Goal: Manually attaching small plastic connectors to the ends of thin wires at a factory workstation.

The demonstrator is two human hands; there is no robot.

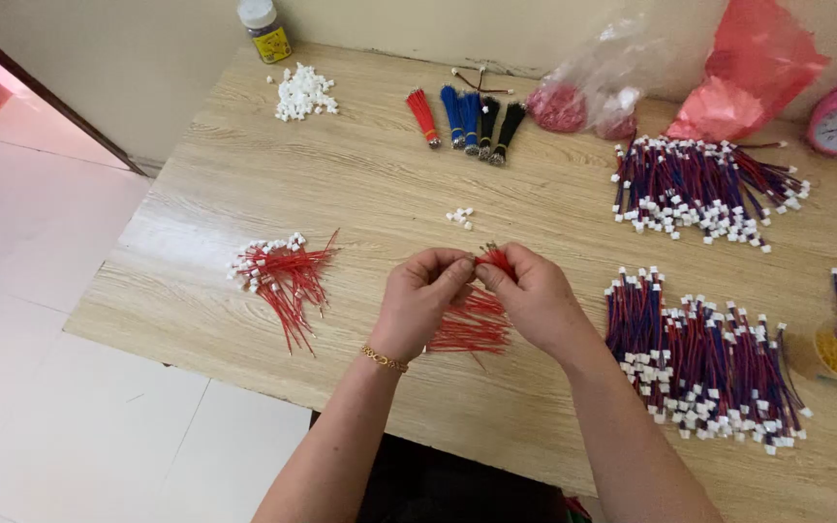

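Near the worktop (244, 174) front edge, both hands pinch red wires (472, 324): left hand (423, 295) grip closed, right hand (535, 295) grip closed; fitting step underway.

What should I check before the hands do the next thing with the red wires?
1. Right hand grips the bundle of red wires: ok.
2. Left hand pinches at the wire tips: ok; whether a connector sits between its fingers: cannot tell.
3. Loose white connectors lie close above the hands: ok.
4. Pile of red wires with white ends lies apart, to the left: ok.
5. Wire ends line up evenly in the grip: cannot tell.
6. Finished red-and-blue bundles lie clear of the right hand: ok.
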